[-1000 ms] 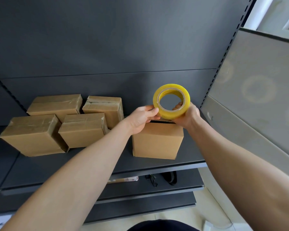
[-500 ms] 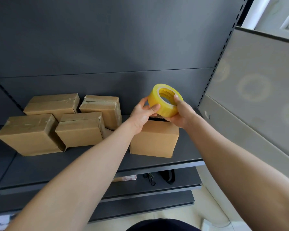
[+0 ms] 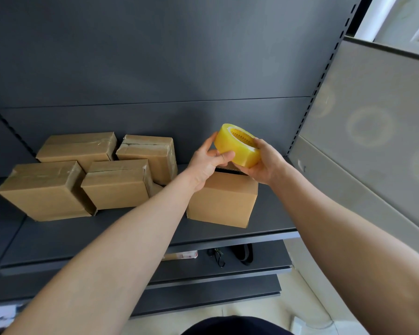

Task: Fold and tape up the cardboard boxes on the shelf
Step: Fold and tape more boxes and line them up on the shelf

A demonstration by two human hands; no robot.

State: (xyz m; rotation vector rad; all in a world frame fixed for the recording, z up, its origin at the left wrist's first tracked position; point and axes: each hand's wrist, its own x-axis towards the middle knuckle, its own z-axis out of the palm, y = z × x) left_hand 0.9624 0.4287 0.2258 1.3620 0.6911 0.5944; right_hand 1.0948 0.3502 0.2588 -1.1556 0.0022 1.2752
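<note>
A yellow tape roll (image 3: 237, 148) is held in the air above a plain cardboard box (image 3: 223, 199) that stands on the dark shelf (image 3: 131, 228). My right hand (image 3: 266, 163) grips the roll from the right and underneath. My left hand (image 3: 208, 160) touches its left side, thumb against the outer face. The box's top is mostly hidden behind my hands; a dark gap shows at its top edge. Several taped cardboard boxes (image 3: 116, 182) sit grouped on the shelf's left half.
The shelf's back panel (image 3: 155, 68) is dark grey, with a slotted upright (image 3: 317, 88) on the right and a grey partition (image 3: 373, 141) beyond it. Lower shelves hold a small carton (image 3: 182, 255) and black straps (image 3: 242, 253).
The tape roll has tipped from facing me with its hole visible to lying tilted with its outer face toward me. Both hands dropped slightly and stayed on it.
</note>
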